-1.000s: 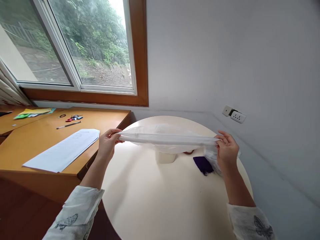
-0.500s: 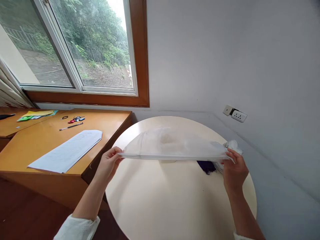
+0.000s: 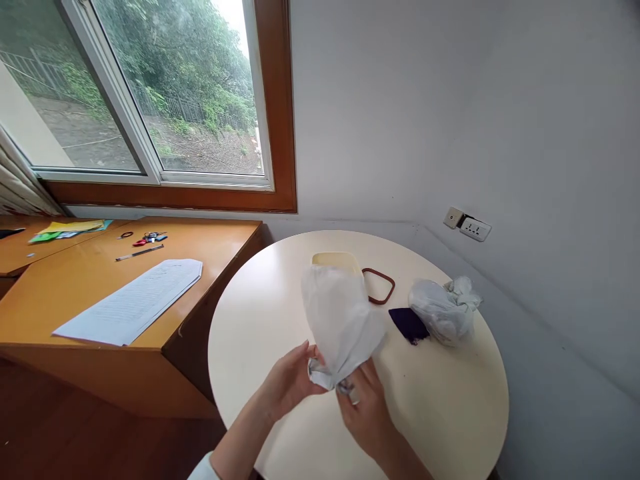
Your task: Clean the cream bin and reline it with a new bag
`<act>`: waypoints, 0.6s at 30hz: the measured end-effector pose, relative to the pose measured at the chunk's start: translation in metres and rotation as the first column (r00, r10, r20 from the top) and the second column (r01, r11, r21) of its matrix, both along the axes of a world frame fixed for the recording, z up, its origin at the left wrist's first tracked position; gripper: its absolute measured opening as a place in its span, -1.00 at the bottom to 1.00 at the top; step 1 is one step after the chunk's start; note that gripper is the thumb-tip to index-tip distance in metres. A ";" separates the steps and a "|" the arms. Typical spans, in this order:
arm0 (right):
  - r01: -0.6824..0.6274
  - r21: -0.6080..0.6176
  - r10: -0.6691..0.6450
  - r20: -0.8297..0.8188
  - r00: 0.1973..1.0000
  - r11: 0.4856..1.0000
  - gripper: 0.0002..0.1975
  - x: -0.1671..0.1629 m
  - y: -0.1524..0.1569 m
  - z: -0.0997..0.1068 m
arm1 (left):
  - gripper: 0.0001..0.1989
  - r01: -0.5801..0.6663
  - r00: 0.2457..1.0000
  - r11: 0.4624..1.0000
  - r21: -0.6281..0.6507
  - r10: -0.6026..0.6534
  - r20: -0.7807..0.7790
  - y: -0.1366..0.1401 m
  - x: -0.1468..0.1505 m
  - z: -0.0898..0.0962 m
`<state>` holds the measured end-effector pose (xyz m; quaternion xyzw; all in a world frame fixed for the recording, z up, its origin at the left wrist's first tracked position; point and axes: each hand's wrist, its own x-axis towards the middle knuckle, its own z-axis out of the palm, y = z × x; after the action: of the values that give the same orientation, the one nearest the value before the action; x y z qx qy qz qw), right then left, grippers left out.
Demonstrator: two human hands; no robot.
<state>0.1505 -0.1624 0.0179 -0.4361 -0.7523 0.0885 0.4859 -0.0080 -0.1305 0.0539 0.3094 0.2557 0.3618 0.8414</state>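
A thin, translucent white plastic bag (image 3: 337,310) is bunched at its near end between my hands above the round table. My left hand (image 3: 293,381) is closed on the left side of the gathered part, with a crumpled fold by its fingers. My right hand (image 3: 366,408) grips the right side, its fingertips partly hidden by the plastic. The loose far part of the bag spreads away from me and covers the front of a cream-coloured container (image 3: 336,258). Right of that container lies a brown rounded-square ring (image 3: 393,287).
On the right of the round table (image 3: 255,320) are a dark purple cloth (image 3: 407,323) and a tied white plastic bag (image 3: 444,312). The wooden desk at left holds paper sheets (image 3: 135,300), a pen (image 3: 140,253) and keys (image 3: 151,237). A wall socket (image 3: 475,229) is at right.
My hands were far apart, holding the bag's edge stretched wide. They have come together and nearer to me, bunching it. The container, ring and tied bag now show more.
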 end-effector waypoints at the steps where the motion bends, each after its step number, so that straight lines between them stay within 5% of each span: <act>1: -0.028 -0.022 0.029 0.059 0.998 0.999 -0.66 -0.007 -0.002 0.000 | -0.65 0.007 1.000 1.000 -0.017 -0.007 0.021 -0.001 0.006 0.000; 7: -0.171 -0.152 0.200 0.204 0.958 0.974 -0.71 -0.017 -0.012 0.014 | -0.66 -0.196 0.938 0.978 0.067 0.207 -0.278 -0.001 0.018 0.004; 11: -0.347 -0.026 0.348 0.042 0.937 0.937 -0.70 0.001 -0.010 0.036 | -0.79 -0.317 0.821 0.939 0.134 0.343 -0.458 0.009 0.010 0.012; 14: -0.112 0.026 0.115 -0.256 0.960 0.993 -0.82 0.020 0.006 0.042 | -0.80 -0.371 0.754 0.904 0.211 0.426 -0.500 0.021 0.004 0.028; 16: 0.041 -0.129 -0.095 -0.444 0.891 0.991 -0.91 0.031 0.025 0.044 | -0.80 -0.369 0.729 0.892 0.262 0.452 -0.515 0.032 0.003 0.045; 18: -0.112 -0.363 -0.123 -0.565 0.816 0.925 -0.77 0.037 0.045 0.047 | -0.79 -0.352 0.720 0.879 0.322 0.474 -0.507 0.043 0.005 0.064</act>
<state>0.1873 -0.1171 0.0648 -0.4763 -0.5362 0.3589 0.5973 -0.0033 -0.0875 0.1176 0.4221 0.5203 0.4553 0.5864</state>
